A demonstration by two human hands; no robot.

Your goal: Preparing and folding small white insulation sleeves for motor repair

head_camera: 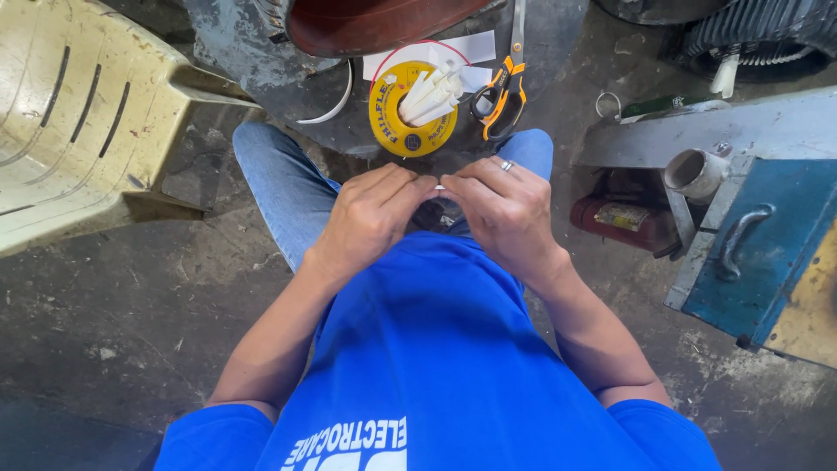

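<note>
Sitting above a dark floor (105,323), the person has a cream chair (78,113) well left of the yellow spool (411,109) and a blue box (758,253) to its right. Just below the spool, the left hand (370,218) and right hand (506,209) meet, fingertips pinching a small white strip (440,187); scissors (499,100) lie just right of the spool.

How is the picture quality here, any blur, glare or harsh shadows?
Head view: even, soft daylight, no harsh shadows; both hands, left and right, are sharp; the small white piece between them is too small to make out; wide-angle bending at the edges.
</note>
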